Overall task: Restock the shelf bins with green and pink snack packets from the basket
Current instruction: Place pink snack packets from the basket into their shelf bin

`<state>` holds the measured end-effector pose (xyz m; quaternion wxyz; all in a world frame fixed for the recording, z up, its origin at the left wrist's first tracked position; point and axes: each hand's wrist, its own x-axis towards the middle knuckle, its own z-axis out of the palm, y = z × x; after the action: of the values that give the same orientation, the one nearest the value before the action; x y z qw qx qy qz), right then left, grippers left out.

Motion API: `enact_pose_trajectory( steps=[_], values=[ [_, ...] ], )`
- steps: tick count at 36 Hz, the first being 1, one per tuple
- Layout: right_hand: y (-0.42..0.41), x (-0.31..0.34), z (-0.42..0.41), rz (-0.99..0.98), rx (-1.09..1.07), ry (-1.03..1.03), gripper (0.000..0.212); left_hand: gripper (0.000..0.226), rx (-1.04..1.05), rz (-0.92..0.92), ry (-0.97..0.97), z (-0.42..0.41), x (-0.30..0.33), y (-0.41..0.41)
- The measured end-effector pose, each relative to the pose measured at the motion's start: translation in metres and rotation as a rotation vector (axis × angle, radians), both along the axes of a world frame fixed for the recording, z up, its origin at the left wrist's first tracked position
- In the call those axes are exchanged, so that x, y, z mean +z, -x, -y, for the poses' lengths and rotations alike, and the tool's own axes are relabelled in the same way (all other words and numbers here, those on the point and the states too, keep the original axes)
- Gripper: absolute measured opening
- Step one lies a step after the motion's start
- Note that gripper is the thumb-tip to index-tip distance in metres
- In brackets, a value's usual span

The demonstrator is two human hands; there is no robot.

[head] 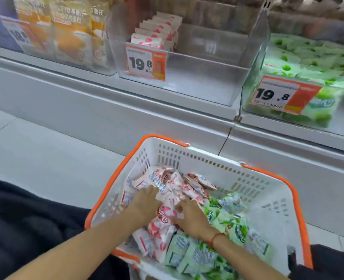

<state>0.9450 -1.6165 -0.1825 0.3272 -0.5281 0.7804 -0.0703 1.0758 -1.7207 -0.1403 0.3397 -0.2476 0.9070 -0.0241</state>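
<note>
Nearest, two bare forearms are seen reaching into a white basket with an orange rim and handles, set on the pale floor in front of the shelf. Dark fabric is seen at the near left, and more at the near right corner.

The left hand is laid on the pink snack packets, which fill the left and far part of the basket. Its fingers are spread forward over the wrappers; whether any packet is actually gripped cannot be told. The right hand is placed just beside it, also on pink packets, fingers bent slightly over the pile; a grip cannot be confirmed here either. A red cord is worn at the right wrist.

The green snack packets are heaped in the near and right part of the basket, touching the pink ones.

Farther off, a grey shelf ledge is seen running across the view. Three clear bins are stood on it. The middle bin is mostly unfilled: one row of pink packets is stood upright at its left side, behind a price tag marked 19.8. The right bin is filled with green packets and carries a like price tag. The left bin is filled with orange-yellow packets.
</note>
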Motion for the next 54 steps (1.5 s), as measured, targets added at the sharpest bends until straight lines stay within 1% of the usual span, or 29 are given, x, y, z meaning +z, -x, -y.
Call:
enact_pose_trajectory(
  steps=[2, 4, 7, 10, 12, 14, 15, 16, 18, 19, 21, 22, 24, 26, 27, 31, 33, 35, 37, 38, 39, 40, 41, 42, 44, 46, 48, 52, 54],
  values=[
    [-0.003, -0.003, 0.005, 0.100, -0.167, -0.022, 0.030, 0.044, 0.007, -0.031, -0.021, 0.004, 0.002, 0.002],
    [-0.005, -0.007, 0.007, 0.164, -0.212, -0.091, 0.029, 0.041, 0.032, -0.047, -0.051, 0.007, 0.004, 0.005],
    [-0.005, -0.004, 0.009, 0.203, -0.218, -0.088, 0.038, 0.045, 0.073, -0.056, -0.101, 0.008, 0.005, 0.009],
    [-0.006, 0.002, 0.013, 0.315, -0.274, -0.080, 0.050, 0.049, 0.109, -0.075, -0.153, 0.009, 0.008, 0.008],
    [-0.003, 0.006, 0.016, 0.387, -0.285, -0.070, 0.054, 0.051, 0.147, -0.111, -0.211, 0.012, 0.014, 0.006],
    [0.003, 0.015, 0.021, 0.390, -0.224, -0.056, 0.054, 0.056, 0.194, -0.143, -0.254, 0.019, 0.021, 0.006],
    [0.009, 0.023, 0.024, 0.413, -0.204, -0.041, 0.051, 0.060, 0.234, -0.159, -0.274, 0.025, 0.027, 0.007],
    [0.016, 0.033, 0.028, 0.461, -0.197, -0.023, 0.044, 0.064, 0.279, -0.182, -0.304, 0.032, 0.034, 0.008],
    [0.029, 0.056, 0.036, 0.564, -0.165, -0.005, 0.019, 0.074, 0.364, -0.244, -0.403, 0.046, 0.051, 0.009],
    [0.035, 0.070, 0.039, 0.606, -0.163, 0.014, 0.014, 0.076, 0.406, -0.278, -0.466, 0.054, 0.060, 0.010],
    [0.045, 0.099, 0.046, 0.663, -0.199, 0.084, 0.022, 0.068, 0.469, -0.368, -0.573, 0.068, 0.082, 0.011],
    [0.047, 0.115, 0.049, 0.669, -0.213, 0.126, 0.024, 0.056, 0.478, -0.436, -0.632, 0.074, 0.094, 0.011],
    [0.047, 0.147, 0.055, 0.645, -0.226, 0.230, 0.024, 0.022, 0.435, -0.617, -0.730, 0.089, 0.116, 0.013],
    [0.045, 0.178, 0.058, 0.628, -0.221, 0.337, 0.008, 0.022, 0.397, -0.754, -0.764, 0.104, 0.144, 0.014],
    [0.044, 0.192, 0.060, 0.609, -0.201, 0.396, 0.005, 0.022, 0.391, -0.783, -0.758, 0.112, 0.158, 0.014],
    [0.038, 0.236, 0.075, 0.536, -0.197, 0.555, 0.014, 0.017, 0.352, -0.923, -0.752, 0.133, 0.213, 0.013],
    [0.037, 0.250, 0.085, 0.389, -0.188, 0.614, 0.017, 0.017, 0.345, -1.037, -0.728, 0.137, 0.236, 0.012],
    [0.040, 0.263, 0.097, 0.234, -0.188, 0.700, 0.015, 0.012, 0.356, -1.158, -0.726, 0.138, 0.251, 0.012],
    [0.045, 0.279, 0.109, 0.162, -0.185, 0.804, 0.016, 0.008, 0.382, -1.335, -0.671, 0.144, 0.256, 0.014],
    [0.046, 0.289, 0.114, 0.166, -0.183, 0.851, 0.016, 0.015, 0.404, -1.426, -0.595, 0.148, 0.257, 0.015],
    [0.048, 0.300, 0.121, 0.188, -0.188, 0.896, 0.012, 0.022, 0.435, -1.494, -0.479, 0.157, 0.255, 0.016],
    [0.051, 0.312, 0.128, 0.211, -0.199, 0.938, 0.008, 0.028, 0.464, -1.517, -0.326, 0.164, 0.256, 0.016],
    [0.055, 0.323, 0.137, 0.224, -0.214, 0.980, 0.005, 0.031, 0.480, -1.501, -0.158, 0.171, 0.256, 0.015],
    [0.058, 0.334, 0.146, 0.217, -0.229, 1.020, 0.007, 0.033, 0.476, -1.445, 0.003, 0.176, 0.257, 0.013],
    [0.064, 0.354, 0.168, 0.175, -0.235, 1.038, 0.012, 0.037, 0.416, -1.284, 0.227, 0.186, 0.256, 0.007],
    [0.067, 0.365, 0.194, 0.156, -0.246, 0.957, 0.017, 0.044, 0.356, -1.146, 0.339, 0.192, 0.252, 0.003],
    [0.070, 0.367, 0.225, 0.184, -0.282, 0.826, 0.022, 0.048, 0.337, -1.080, 0.403, 0.196, 0.250, 0.001],
    [0.076, 0.352, 0.286, 0.230, -0.324, 0.569, 0.018, 0.048, 0.327, -1.108, 0.474, 0.198, 0.249, 0.003],
    [0.072, 0.338, 0.307, 0.210, -0.278, 0.475, 0.018, 0.047, 0.341, -1.124, 0.479, 0.199, 0.248, 0.004]
  ],
)
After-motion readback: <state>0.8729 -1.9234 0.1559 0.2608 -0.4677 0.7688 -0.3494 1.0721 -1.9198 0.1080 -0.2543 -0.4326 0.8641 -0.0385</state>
